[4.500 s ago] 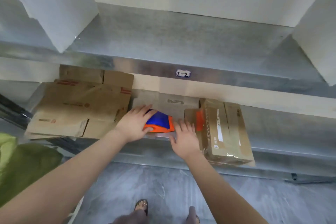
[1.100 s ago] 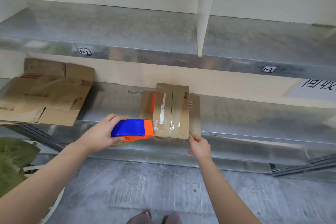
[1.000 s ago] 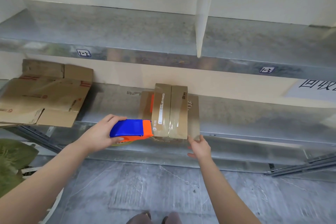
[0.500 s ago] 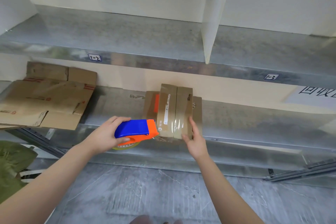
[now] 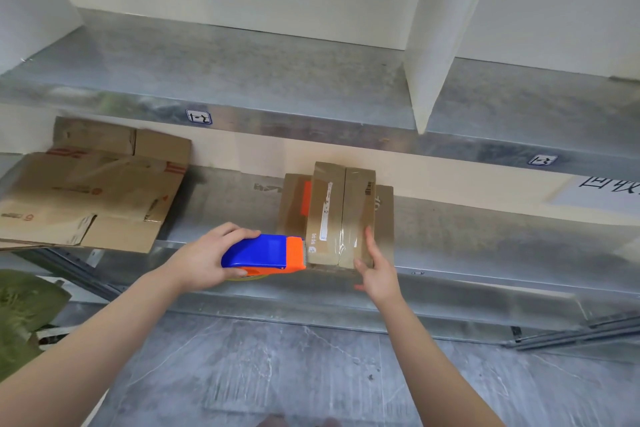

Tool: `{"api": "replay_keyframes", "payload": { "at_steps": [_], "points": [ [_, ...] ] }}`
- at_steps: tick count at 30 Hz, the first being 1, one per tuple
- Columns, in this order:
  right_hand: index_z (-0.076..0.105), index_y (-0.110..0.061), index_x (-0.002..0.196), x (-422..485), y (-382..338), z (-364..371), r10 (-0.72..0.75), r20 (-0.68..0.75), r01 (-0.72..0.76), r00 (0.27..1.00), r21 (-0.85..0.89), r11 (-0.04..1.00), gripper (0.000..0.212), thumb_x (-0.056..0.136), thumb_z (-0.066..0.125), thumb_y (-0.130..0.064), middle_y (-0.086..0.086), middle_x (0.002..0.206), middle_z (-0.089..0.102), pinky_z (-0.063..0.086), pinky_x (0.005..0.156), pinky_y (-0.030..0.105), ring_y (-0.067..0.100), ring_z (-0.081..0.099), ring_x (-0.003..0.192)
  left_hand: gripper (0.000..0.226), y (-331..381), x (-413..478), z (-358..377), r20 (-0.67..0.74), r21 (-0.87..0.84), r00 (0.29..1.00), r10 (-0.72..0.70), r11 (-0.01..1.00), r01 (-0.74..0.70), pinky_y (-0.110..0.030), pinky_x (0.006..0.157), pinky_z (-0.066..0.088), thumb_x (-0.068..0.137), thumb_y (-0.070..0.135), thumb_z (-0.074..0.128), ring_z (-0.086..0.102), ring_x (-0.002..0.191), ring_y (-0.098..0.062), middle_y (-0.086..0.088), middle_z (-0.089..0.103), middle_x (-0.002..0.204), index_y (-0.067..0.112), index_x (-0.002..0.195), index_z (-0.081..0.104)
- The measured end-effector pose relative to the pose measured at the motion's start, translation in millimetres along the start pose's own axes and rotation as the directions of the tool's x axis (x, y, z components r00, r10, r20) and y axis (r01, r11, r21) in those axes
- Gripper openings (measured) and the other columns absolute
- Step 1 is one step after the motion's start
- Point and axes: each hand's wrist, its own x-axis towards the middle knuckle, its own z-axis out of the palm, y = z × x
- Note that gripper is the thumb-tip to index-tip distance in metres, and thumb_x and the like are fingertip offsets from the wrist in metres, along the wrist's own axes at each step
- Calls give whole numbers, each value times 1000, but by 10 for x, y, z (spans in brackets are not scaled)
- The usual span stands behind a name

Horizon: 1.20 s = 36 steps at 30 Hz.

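Left hand [image 5: 204, 262] grips tape dispenser [image 5: 264, 252], its orange end touching the box [image 5: 341, 215] on the shelf [image 5: 485, 239]. Right hand [image 5: 375, 269], fingers straight, presses the box's 3 o'clock side.

The left hand [image 5: 204, 258] grips a blue-and-orange tape dispenser [image 5: 263, 251], whose orange end meets the taped cardboard box [image 5: 341, 215] at its seven o'clock corner. The right hand [image 5: 375, 270] lays straight fingers against the box at about four o'clock. The box sits on a metal shelf [image 5: 485, 243]. Flattened cardboard [image 5: 86, 191] lies well apart at nine o'clock, with a green bag [image 5: 20, 315] below it at eight.
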Motion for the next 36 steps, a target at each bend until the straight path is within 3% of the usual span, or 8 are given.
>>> {"api": "replay_keyframes", "payload": {
  "at_steps": [5, 6, 8, 9, 11, 18, 23, 36],
  "points": [
    [21, -60, 143, -21, -35, 13, 1, 8, -1, 1000, -38, 999, 72, 100, 51, -10, -17, 156, 23, 55, 90, 41, 17, 49, 123, 68, -98, -6, -41, 7, 13, 999, 33, 999, -33, -27, 84, 49, 80, 39, 74, 42, 114, 4, 33, 33, 124, 65, 122, 27],
    [20, -60, 142, -24, -37, 13, -16, 3, 16, 1000, -75, 997, 72, 100, 51, -11, -20, 154, 24, 50, 99, 43, 20, 45, 132, 68, -153, -17, -63, 2, 20, 999, 37, 999, -37, -26, 84, 48, 80, 38, 74, 41, 114, 4, 34, 33, 124, 65, 121, 27],
    [17, -67, 136, -20, -29, 15, -56, -1, 55, 998, -168, 984, 73, 99, 52, -15, -21, 155, 26, 36, 113, 40, 13, 44, 131, 66, -249, -59, -109, -12, 52, 1000, 27, 998, -26, -16, 77, 42, 81, 35, 74, 39, 114, 5, 33, 33, 121, 63, 120, 29],
    [16, -70, 133, -7, -22, 20, -63, -6, 60, 998, -191, 980, 74, 99, 53, -15, -21, 155, 27, 32, 115, 39, 11, 45, 125, 65, -275, -75, -129, -15, 79, 1000, 10, 997, -9, -11, 73, 37, 81, 36, 74, 39, 112, 5, 32, 33, 121, 60, 123, 31],
    [16, -66, 137, 19, 1, 22, -48, -11, 45, 999, -202, 978, 74, 99, 52, -14, -23, 154, 27, 27, 118, 37, 12, 37, 139, 66, -282, -57, -143, -19, 153, 1000, -19, 988, 21, -13, 68, 35, 82, 39, 71, 41, 112, 2, 24, 35, 125, 52, 135, 33],
    [21, -53, 146, 2, -6, 3, -28, -12, 26, 1000, -151, 988, 69, 100, 52, -12, -25, 151, 29, 23, 113, 23, 8, 27, 143, 68, -110, 224, -161, 65, 426, 997, 30, 903, -55, -29, 78, 45, 88, 44, 61, 42, 123, -14, 5, 38, 135, 45, 146, 26],
    [20, -54, 146, 22, 15, 1, -35, -2, 34, 999, -144, 989, 72, 99, 52, -10, -32, 143, 24, 20, 118, 27, 6, 21, 145, 71, 20, 351, -51, 115, 487, 993, 20, 870, -74, -31, 78, 47, 88, 38, 62, 39, 124, -17, 0, 39, 132, 44, 147, 23],
    [20, -53, 147, 46, 26, 15, -35, -8, 33, 999, -142, 989, 72, 99, 52, -10, -24, 153, 27, 21, 115, 23, 5, 22, 145, 75, 48, 330, 127, 158, 269, 975, -157, 957, 111, -32, 83, 47, 79, 48, 69, 50, 109, -20, 1, 46, 118, 43, 144, 32]
  ]
}}
